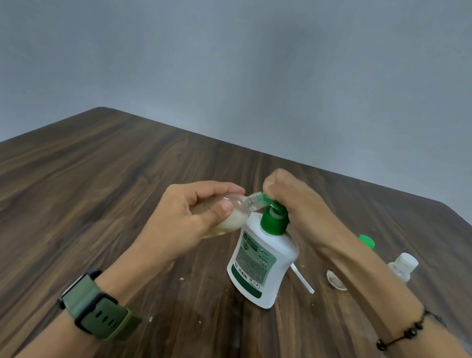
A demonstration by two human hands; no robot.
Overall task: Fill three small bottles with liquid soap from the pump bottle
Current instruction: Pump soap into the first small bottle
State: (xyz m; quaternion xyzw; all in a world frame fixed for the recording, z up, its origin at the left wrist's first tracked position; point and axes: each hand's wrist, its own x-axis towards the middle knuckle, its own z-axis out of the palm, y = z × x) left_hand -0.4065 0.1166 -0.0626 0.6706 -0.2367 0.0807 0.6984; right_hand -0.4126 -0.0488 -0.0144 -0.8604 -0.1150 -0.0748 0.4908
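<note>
Head view. The left hand (191,218) held a small clear bottle (230,219) tilted nearly on its side, fingers and thumb curled round its body, the neck pointing at the nozzle of the pump bottle (259,260). The small bottle held pale yellowish liquid, foamy white near the neck end. The right hand (293,200) lay over the green pump head (275,220), its fingers curled down over the top; how tightly this grip closed could not be told.

The pump bottle, white with a green collar, stood tilted on the dark wood-grain worktop (73,184), its contents hidden by opaque walls. Its green-and-white label carried print too blurred to read.

Right of the right forearm, a second clear bottle (401,267) with a pale cap stood on the worktop; its fill could not be judged. A green cap (367,241) showed just behind the forearm. A small round lid-like piece (334,279) and a white tube (302,279) lay near the pump bottle's base.
</note>
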